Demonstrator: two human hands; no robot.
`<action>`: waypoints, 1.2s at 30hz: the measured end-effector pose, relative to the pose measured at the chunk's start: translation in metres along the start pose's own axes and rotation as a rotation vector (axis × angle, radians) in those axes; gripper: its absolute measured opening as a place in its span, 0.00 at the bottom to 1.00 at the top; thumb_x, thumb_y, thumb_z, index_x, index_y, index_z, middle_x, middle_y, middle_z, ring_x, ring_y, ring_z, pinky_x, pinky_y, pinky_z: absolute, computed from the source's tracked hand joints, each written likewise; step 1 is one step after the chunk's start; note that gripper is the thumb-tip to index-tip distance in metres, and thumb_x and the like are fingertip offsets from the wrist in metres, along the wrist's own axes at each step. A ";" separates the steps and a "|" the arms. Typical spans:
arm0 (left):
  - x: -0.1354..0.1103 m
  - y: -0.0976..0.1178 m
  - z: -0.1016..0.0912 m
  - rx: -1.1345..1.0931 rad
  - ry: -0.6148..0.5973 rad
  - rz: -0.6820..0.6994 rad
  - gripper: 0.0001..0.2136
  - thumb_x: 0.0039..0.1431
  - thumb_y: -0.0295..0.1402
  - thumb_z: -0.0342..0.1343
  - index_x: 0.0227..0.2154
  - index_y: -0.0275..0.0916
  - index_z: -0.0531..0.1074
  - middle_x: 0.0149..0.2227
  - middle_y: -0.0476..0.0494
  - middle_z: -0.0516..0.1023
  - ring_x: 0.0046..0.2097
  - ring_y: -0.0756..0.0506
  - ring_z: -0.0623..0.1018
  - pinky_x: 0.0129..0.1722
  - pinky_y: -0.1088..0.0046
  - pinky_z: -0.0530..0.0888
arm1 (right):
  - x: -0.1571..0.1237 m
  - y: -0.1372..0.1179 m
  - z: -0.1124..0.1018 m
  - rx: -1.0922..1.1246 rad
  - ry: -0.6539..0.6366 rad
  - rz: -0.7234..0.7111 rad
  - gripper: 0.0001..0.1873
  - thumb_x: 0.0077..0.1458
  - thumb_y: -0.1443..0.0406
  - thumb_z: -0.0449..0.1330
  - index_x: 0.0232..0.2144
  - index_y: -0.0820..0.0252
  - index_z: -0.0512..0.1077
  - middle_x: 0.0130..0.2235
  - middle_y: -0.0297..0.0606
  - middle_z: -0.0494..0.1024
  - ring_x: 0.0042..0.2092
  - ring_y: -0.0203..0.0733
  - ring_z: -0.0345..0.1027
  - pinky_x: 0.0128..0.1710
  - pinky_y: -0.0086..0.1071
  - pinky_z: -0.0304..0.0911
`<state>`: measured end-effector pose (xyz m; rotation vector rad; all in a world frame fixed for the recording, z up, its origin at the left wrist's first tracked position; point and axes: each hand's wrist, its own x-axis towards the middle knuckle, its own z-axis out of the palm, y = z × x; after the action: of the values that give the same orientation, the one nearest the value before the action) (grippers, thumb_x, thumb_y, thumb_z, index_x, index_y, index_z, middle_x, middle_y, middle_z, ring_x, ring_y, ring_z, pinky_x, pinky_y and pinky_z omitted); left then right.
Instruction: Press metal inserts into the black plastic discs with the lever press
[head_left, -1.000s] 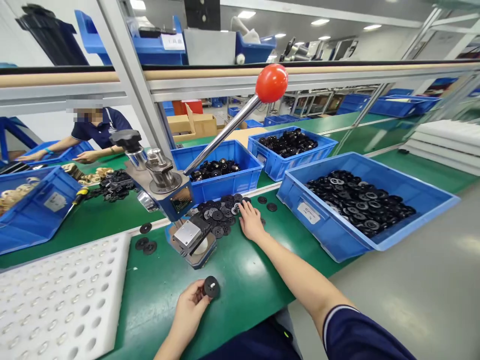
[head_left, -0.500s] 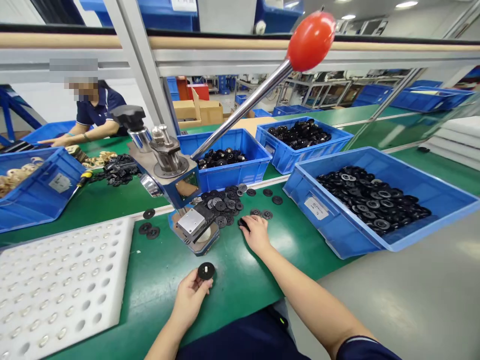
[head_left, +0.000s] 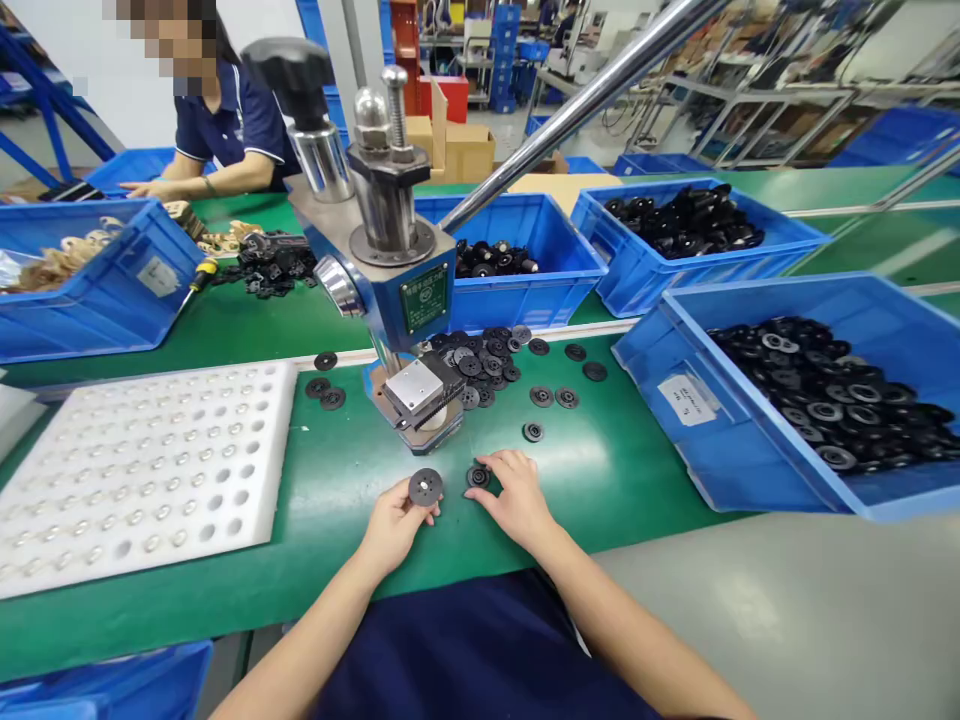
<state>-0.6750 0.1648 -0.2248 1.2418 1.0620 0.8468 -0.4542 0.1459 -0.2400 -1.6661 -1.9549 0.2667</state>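
Note:
My left hand (head_left: 394,525) pinches a black toothed disc (head_left: 425,487) with a pale centre, held just above the green table. My right hand (head_left: 514,498) lies beside it, fingers curled over a second small black disc (head_left: 478,476) on the mat. Both hands sit right in front of the blue hand press (head_left: 390,270), whose grey base block (head_left: 417,388) is just beyond the discs. A pile of loose black discs (head_left: 480,362) lies behind the press base.
A white foam tray (head_left: 142,470) with rows of holes lies at the left. Blue bins of black parts (head_left: 817,390) stand right and behind. The press lever (head_left: 585,95) slants up to the right. Another person (head_left: 225,130) works across the table.
My right hand has drawn back from the disc pile toward me with a disc under its fingers. The left hand kept its disc and moved closer to the right. The camera tilted down.

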 end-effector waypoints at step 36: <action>-0.005 -0.012 0.001 0.418 -0.124 0.467 0.09 0.65 0.36 0.52 0.38 0.37 0.74 0.35 0.39 0.79 0.37 0.42 0.78 0.38 0.65 0.76 | 0.003 -0.081 -0.029 0.106 -0.069 -0.213 0.14 0.58 0.59 0.64 0.44 0.60 0.73 0.39 0.41 0.75 0.40 0.43 0.66 0.41 0.40 0.62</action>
<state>-0.6763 0.1585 -0.2357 1.9203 0.8840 0.9060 -0.5077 0.1255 -0.1758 -1.3855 -2.1115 0.3441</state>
